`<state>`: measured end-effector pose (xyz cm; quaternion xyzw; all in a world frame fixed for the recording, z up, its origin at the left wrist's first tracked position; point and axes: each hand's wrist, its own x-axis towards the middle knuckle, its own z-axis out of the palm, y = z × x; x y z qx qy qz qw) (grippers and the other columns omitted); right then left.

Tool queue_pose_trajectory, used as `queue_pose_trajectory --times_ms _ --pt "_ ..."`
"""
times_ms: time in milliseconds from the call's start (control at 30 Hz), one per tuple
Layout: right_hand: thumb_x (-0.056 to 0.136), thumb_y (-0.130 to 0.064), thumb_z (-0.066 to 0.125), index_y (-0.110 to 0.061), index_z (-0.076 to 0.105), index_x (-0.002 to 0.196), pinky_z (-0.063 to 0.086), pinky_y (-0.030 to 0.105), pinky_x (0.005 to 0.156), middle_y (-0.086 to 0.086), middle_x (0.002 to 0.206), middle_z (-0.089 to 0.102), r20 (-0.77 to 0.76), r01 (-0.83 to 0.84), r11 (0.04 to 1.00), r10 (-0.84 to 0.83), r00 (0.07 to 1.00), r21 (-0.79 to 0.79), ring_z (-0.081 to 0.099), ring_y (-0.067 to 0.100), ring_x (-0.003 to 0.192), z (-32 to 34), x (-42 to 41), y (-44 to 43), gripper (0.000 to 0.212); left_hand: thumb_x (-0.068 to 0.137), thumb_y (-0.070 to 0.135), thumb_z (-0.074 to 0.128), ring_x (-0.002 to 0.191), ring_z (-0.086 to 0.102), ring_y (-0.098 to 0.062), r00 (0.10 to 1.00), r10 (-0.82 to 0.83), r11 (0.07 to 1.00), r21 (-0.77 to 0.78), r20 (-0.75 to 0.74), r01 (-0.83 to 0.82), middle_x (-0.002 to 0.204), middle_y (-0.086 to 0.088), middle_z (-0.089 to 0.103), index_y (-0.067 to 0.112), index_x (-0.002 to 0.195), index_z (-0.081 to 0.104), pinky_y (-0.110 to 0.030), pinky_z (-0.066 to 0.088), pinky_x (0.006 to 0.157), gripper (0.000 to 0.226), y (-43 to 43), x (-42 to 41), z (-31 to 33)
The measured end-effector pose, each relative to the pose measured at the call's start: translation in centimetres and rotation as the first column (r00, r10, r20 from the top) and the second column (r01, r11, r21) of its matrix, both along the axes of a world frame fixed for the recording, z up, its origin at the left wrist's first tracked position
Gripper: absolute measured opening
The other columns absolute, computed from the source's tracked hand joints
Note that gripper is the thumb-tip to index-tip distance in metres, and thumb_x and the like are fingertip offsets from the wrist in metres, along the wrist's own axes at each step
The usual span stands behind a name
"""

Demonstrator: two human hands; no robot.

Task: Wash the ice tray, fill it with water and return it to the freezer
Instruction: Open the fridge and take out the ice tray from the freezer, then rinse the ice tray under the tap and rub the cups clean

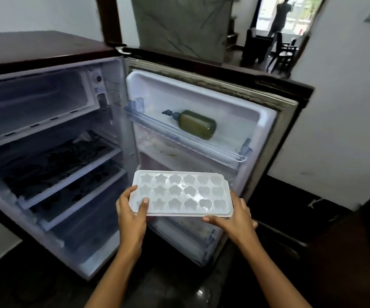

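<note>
Both hands are on the white ice tray (179, 192), held out just in front of the open fridge (46, 52). The left hand (130, 210) grips one short end, thumb on top. The right hand (235, 218) holds the other end from below. A green bottle (196, 123) lies sideways on the fridge's door shelf.

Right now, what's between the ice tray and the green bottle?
In the head view, above the ice tray: only the clear door-shelf rail and a stained door ledge.
</note>
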<state>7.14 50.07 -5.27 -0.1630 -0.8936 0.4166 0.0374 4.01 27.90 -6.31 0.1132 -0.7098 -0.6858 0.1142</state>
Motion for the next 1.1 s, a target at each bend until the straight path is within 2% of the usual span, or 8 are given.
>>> queue_pose_trajectory --times_ms 33,100,200,300,467,633,933,1100 --pt "0.036 -0.066 0.068 -0.041 0.036 0.136 0.030 0.039 0.098 -0.007 0.126 0.045 0.009 0.014 1.000 -0.014 1.000 -0.010 0.038 0.018 0.125 -0.1 0.8 1.2 0.108 0.091 0.013 0.057 0.111 0.050 -0.019 0.999 -0.035 0.999 0.024 0.008 0.034 0.132 0.000 0.035 0.027 0.121 0.046 -0.045 0.055 0.082 0.035 1.1 0.1 -0.1" --pt "0.033 -0.070 0.066 -0.043 0.035 0.134 0.034 0.046 0.100 -0.007 0.121 0.046 0.015 0.036 0.999 -0.035 0.999 -0.026 0.040 0.019 0.123 -0.2 2.5 3.8 0.109 0.093 0.015 0.054 0.105 0.053 -0.015 0.995 -0.097 0.988 0.124 0.039 0.091 0.133 -0.002 0.035 0.024 0.123 0.040 -0.035 0.059 0.065 0.035 3.5 0.8 -0.2" --pt "0.034 -0.074 0.059 -0.045 0.032 0.135 0.033 0.044 0.096 -0.009 0.121 0.050 0.026 0.079 0.997 -0.079 0.997 -0.011 0.042 0.017 0.120 -0.3 5.0 7.2 0.108 0.094 0.018 0.051 0.101 0.054 -0.015 0.982 -0.178 0.962 0.222 0.065 0.160 0.129 0.002 0.037 0.026 0.123 0.034 -0.030 0.057 0.052 0.035 7.0 2.0 -0.1" --pt "0.033 -0.078 0.063 -0.052 0.031 0.131 0.034 0.048 0.098 -0.014 0.123 0.054 0.020 0.094 0.994 -0.093 0.995 -0.059 0.046 0.016 0.121 -0.9 7.2 10.4 0.106 0.094 0.017 0.051 0.106 0.055 -0.023 0.965 -0.245 0.939 0.272 0.092 0.212 0.132 0.002 0.036 0.024 0.130 0.033 -0.032 0.057 0.052 0.041 10.1 3.1 -0.4" --pt "0.044 -0.069 0.073 -0.071 0.027 0.115 0.037 0.052 0.102 -0.030 0.114 0.057 -0.059 0.116 0.981 -0.126 0.990 -0.156 0.051 0.009 0.119 -1.3 11.5 15.2 0.084 0.097 0.019 0.045 0.093 0.059 -0.015 0.906 -0.400 0.873 0.358 0.137 0.331 0.121 -0.003 0.049 0.018 0.132 0.037 -0.033 0.059 0.056 0.036 15.3 5.3 -0.7" --pt "0.044 -0.075 0.069 -0.065 0.026 0.124 0.034 0.053 0.103 -0.032 0.114 0.057 -0.045 0.196 0.967 -0.206 0.978 -0.164 0.051 0.011 0.120 -1.0 15.5 19.8 0.091 0.099 0.024 0.038 0.097 0.062 -0.023 0.830 -0.538 0.790 0.432 0.148 0.435 0.121 -0.012 0.058 0.015 0.134 0.041 -0.032 0.058 0.057 0.036 20.7 7.1 -0.8" --pt "0.048 -0.066 0.074 -0.055 0.033 0.127 0.039 0.052 0.100 -0.030 0.111 0.060 -0.079 0.391 0.890 -0.418 0.905 -0.233 0.054 0.009 0.114 -0.9 20.3 27.3 0.089 0.101 0.021 0.035 0.091 0.065 -0.018 0.690 -0.713 0.662 0.445 0.127 0.603 0.112 0.000 0.062 0.024 0.129 0.044 -0.031 0.058 0.057 0.029 31.0 7.4 0.7" --pt "0.045 -0.070 0.073 -0.057 0.029 0.131 0.034 0.055 0.103 -0.028 0.118 0.058 -0.084 0.515 0.820 -0.548 0.832 -0.251 0.052 0.013 0.119 -1.0 21.8 31.0 0.098 0.101 0.022 0.033 0.092 0.064 -0.017 0.591 -0.794 0.584 0.451 0.142 0.676 0.111 0.000 0.062 0.024 0.132 0.043 -0.029 0.058 0.056 0.032 37.4 6.4 0.7"
